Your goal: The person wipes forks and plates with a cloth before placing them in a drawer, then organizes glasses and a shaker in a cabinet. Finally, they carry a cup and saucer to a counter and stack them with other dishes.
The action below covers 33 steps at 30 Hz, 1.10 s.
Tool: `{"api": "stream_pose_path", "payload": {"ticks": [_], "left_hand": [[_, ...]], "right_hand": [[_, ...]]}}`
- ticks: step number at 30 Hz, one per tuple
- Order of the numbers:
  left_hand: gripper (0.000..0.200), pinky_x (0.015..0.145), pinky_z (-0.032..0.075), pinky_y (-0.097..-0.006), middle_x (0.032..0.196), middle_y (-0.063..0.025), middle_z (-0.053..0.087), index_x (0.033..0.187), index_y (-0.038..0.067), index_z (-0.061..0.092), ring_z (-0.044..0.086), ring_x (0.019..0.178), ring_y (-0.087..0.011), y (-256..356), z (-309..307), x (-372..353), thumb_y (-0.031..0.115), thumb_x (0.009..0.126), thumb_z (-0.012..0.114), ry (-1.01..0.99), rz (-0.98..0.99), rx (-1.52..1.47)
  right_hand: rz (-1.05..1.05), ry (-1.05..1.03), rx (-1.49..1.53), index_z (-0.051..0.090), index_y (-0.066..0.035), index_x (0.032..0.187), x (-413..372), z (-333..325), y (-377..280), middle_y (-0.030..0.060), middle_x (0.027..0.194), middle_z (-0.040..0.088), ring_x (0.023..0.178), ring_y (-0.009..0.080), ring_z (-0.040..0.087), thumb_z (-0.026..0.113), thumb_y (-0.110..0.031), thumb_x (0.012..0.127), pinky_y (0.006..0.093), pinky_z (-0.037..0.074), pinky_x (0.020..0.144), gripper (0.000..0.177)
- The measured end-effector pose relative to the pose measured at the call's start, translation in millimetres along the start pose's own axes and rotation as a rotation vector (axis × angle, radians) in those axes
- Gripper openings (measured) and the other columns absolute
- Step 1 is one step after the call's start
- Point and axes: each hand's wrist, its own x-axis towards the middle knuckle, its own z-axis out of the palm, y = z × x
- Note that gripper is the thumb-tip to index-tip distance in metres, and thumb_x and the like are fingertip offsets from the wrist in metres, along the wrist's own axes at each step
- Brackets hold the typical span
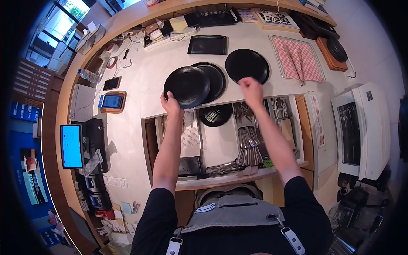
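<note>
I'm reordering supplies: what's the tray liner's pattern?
The tray liner is checked red and white (head view).

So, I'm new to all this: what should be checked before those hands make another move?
1. Left hand has the textured round black plate: ok, thumb over its rim.
2. Right hand grips the separate round black plate: cannot tell; the hand is blurred at its near edge.
3. Left-hand plate is clear of the smooth-looking round black plate partly behind it: cannot tell; they overlap in view.
4. Separate plate is apart from the red-and-white checked paper: ok, a gap shows.
5. Wooden-edged drawer is shut: not ok, it stands open, silvery cutlery inside.
</note>
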Motion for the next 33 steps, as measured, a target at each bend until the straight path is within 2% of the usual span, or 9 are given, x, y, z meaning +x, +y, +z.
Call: {"api": "stream_pose_path", "payload": {"ticks": [1, 3, 5, 11, 20, 23, 27, 28, 33], "left_hand": [[0.035, 0.095, 0.052, -0.0376, 0.128, -0.0147, 0.061, 0.139, 0.003, 0.048, 0.061, 0.112, -0.0231, -3, 0, 1, 0.012, 0.106, 0.050, 0.009, 0.007, 0.011], [0.034, 0.095, 0.052, -0.0374, 0.128, -0.0147, 0.061, 0.139, 0.002, 0.048, 0.061, 0.112, -0.0229, -11, 4, 7, 0.012, 0.106, 0.050, 0.017, 0.026, 0.029], [0.034, 0.095, 0.052, -0.0373, 0.127, -0.0146, 0.061, 0.139, 0.002, 0.048, 0.061, 0.112, -0.0228, -13, 6, 6, 0.013, 0.106, 0.050, 0.016, 0.032, 0.028], [0.034, 0.095, 0.052, -0.0376, 0.126, -0.0143, 0.062, 0.138, 0.001, 0.049, 0.062, 0.110, -0.0228, -10, 9, -1, 0.013, 0.106, 0.050, 0.000, 0.025, 0.033], [0.034, 0.096, 0.051, -0.0382, 0.126, -0.0149, 0.062, 0.138, 0.001, 0.049, 0.061, 0.112, -0.0236, -11, 17, -4, 0.012, 0.106, 0.050, -0.002, 0.019, 0.036], [0.035, 0.096, 0.051, -0.0384, 0.127, -0.0151, 0.062, 0.138, 0.001, 0.048, 0.062, 0.112, -0.0241, -13, 17, -4, 0.013, 0.106, 0.050, -0.007, 0.018, 0.032], [0.036, 0.096, 0.052, -0.0385, 0.127, -0.0154, 0.062, 0.139, 0.001, 0.047, 0.062, 0.111, -0.0245, -11, 20, -2, 0.014, 0.106, 0.050, -0.010, 0.022, 0.025], [0.036, 0.096, 0.052, -0.0385, 0.127, -0.0155, 0.062, 0.140, 0.001, 0.047, 0.062, 0.111, -0.0246, -11, 19, -1, 0.014, 0.106, 0.050, -0.009, 0.020, 0.024], [0.035, 0.098, 0.050, -0.0343, 0.127, -0.0155, 0.061, 0.139, 0.000, 0.047, 0.061, 0.112, -0.0224, 2, 34, 0, 0.012, 0.105, 0.051, -0.015, 0.031, -0.033]], "right_hand": [[-0.104, 0.104, -0.125, 0.072, -0.009, 0.097, 17, -16, 7, 0.0109, 0.093, 0.071, 0.091, 0.0313, 0.069, 0.071, -0.026, 0.088, 0.0441, 0.054, 0.082, 0.019], [-0.103, 0.184, -0.385, 0.065, -0.006, 0.114, 48, -37, 31, 0.0157, 0.118, 0.063, 0.110, 0.0345, 0.060, 0.076, -0.030, 0.085, 0.0450, 0.051, 0.093, 0.039], [-0.079, 0.193, -0.609, 0.062, -0.001, 0.117, 68, -51, 49, 0.0197, 0.121, 0.060, 0.113, 0.0364, 0.060, 0.078, -0.037, 0.083, 0.0452, 0.051, 0.096, 0.052], [0.110, -0.121, -0.561, 0.059, 0.002, 0.121, 108, -65, 70, 0.0241, 0.119, 0.064, 0.115, 0.0402, 0.062, 0.083, -0.043, 0.080, 0.0477, 0.052, 0.096, 0.065], [0.267, -0.152, -0.479, 0.067, 0.002, 0.116, 139, -70, 87, 0.0235, 0.113, 0.070, 0.104, 0.0337, 0.069, 0.088, -0.032, 0.073, 0.0425, 0.054, 0.092, 0.058], [0.356, -0.230, -0.320, 0.073, 0.003, 0.104, 141, -79, 83, 0.0222, 0.107, 0.073, 0.105, 0.0350, 0.070, 0.086, -0.031, 0.073, 0.0401, 0.053, 0.095, 0.048], [0.388, -0.184, 0.146, 0.073, 0.003, 0.096, 140, -77, 83, 0.0155, 0.092, 0.074, 0.090, 0.0224, 0.073, 0.080, -0.017, 0.079, 0.0356, 0.059, 0.068, 0.027], [0.357, -0.143, 0.149, 0.067, 0.003, 0.100, 135, -80, 69, 0.0122, 0.089, 0.071, 0.084, 0.0179, 0.071, 0.075, -0.009, 0.083, 0.0320, 0.058, 0.059, 0.023], [0.290, -0.149, 0.517, 0.052, 0.004, 0.115, 118, -76, 33, 0.0107, 0.093, 0.067, 0.079, 0.0170, 0.069, 0.070, -0.006, 0.088, 0.0306, 0.058, 0.060, 0.034]]}}
